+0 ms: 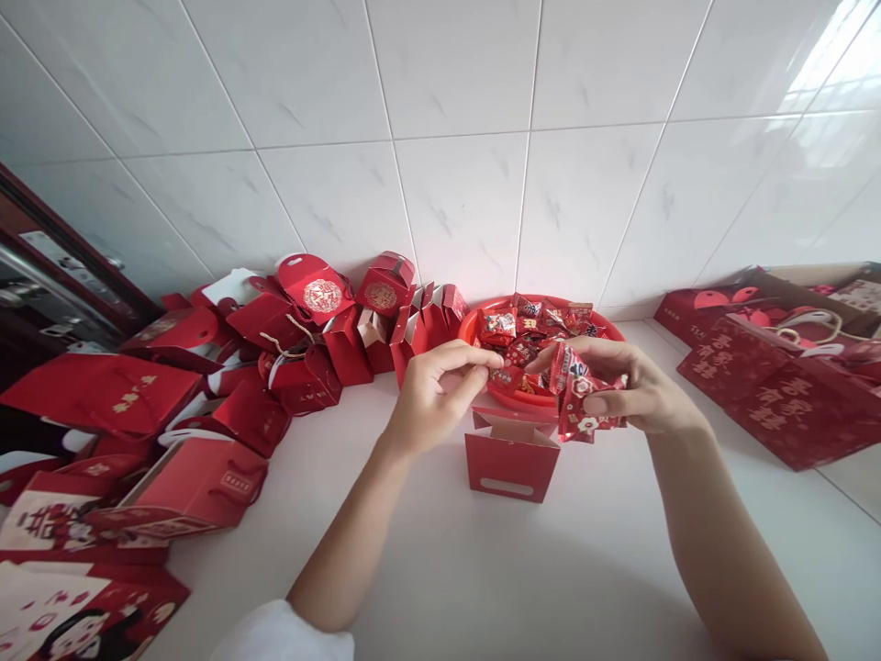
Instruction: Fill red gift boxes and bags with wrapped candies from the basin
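My left hand (pixel 444 390) is closed in a pinch, thumb and forefinger on the end of a red wrapped candy (pixel 505 376). Several red wrapped candies (pixel 592 404) with white flower prints are bunched in my right hand (pixel 643 386), its thumb lying across them. Below and between the hands, a small red paper box (pixel 513 464) stands upright on the white tabletop with its top open. Just behind it is a round red basin (pixel 609 321) full of similar candies, partly hidden by my hands.
Many red gift boxes (pixel 238 399) crowd the left side, some tipped over, others with cord handles. Slim red boxes (pixel 417 330) stand by the basin. Larger red paper bags (pixel 771 386) lie at right. A tiled wall (pixel 461 202) rises behind the white tabletop (pixel 440 569).
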A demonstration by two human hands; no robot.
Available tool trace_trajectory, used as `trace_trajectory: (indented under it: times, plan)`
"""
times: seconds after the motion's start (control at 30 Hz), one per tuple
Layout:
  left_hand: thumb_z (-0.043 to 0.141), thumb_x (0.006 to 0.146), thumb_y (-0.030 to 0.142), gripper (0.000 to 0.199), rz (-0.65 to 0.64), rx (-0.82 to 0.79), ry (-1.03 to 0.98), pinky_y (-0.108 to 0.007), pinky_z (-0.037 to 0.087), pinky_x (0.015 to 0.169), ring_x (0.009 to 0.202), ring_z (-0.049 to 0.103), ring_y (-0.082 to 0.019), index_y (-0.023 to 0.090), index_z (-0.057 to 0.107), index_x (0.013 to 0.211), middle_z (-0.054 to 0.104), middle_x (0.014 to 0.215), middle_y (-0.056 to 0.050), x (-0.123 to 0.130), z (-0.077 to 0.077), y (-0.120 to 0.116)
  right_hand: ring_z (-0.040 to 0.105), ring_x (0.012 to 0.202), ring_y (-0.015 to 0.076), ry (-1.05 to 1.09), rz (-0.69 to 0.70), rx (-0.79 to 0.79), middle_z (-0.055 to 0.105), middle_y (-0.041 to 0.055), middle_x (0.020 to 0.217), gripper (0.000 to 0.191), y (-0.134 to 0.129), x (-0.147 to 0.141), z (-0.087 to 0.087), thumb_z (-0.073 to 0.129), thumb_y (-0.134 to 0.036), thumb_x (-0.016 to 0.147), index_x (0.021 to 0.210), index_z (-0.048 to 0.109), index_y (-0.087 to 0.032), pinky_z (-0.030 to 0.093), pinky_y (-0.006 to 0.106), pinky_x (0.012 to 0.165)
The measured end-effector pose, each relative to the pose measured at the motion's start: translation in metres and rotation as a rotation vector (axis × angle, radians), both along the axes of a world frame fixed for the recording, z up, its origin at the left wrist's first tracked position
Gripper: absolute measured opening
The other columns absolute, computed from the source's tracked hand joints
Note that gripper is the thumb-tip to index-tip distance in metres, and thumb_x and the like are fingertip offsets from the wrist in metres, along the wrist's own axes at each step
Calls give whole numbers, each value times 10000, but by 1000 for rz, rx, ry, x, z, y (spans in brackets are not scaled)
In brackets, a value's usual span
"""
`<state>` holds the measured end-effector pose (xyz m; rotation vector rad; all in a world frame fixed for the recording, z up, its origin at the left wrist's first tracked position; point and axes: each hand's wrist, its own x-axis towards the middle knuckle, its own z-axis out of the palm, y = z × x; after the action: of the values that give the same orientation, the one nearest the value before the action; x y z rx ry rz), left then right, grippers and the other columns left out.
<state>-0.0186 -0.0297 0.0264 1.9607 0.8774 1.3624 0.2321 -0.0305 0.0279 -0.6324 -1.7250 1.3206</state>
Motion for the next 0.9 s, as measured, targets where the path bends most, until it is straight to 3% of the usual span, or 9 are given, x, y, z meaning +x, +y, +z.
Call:
trace_trajectory:
  times: [0.17,0.27,0.37,0.5,0.7,0.9]
  plan:
    - [603,891,170,302,-181,47,372,-269,572,722,814,718,-183,241,759,1140,780,944,-43,-18,7,-7,688,749,237,-19,-50,-7,759,71,902,346,-4,13,6,848,-332,707,1028,768,-232,563,341,641]
    - [613,884,148,270,-224,85,489,-254,546,646,735,704,-167,245,771,1080,779,901,-31,-20,7,-10,682,732,222,-55,-55,10,758,64,879,327,-5,15,8,840,-311,719,1024,768,-222,562,321,630]
    - [563,916,136,231,-175,187,535,-253,524,646,717,682,-155,222,770,968,759,875,-36,-15,3,-9,690,760,225,-72,-69,16,760,61,888,327,-4,13,6,837,-305,725,1033,766,-216,566,314,639]
    - [525,925,124,237,-107,265,599,-276,539,725,779,678,-161,214,740,969,729,943,-47,-7,-6,-4,699,786,225,-39,-141,-11,763,56,908,358,-2,9,2,842,-308,726,1062,758,-219,573,315,663]
    - [567,889,150,160,-55,203,609,-340,562,836,1013,685,-229,204,714,854,667,1257,-92,-2,-15,2,702,784,226,-16,-186,-58,757,64,939,355,0,4,1,844,-325,733,1053,744,-208,582,321,664]
    - [624,868,198,115,-129,-4,570,-287,546,673,776,700,-201,222,733,839,750,834,-30,-3,-18,12,716,810,239,33,-238,-95,763,64,1001,397,3,-1,-3,862,-319,712,1078,741,-223,588,341,684]
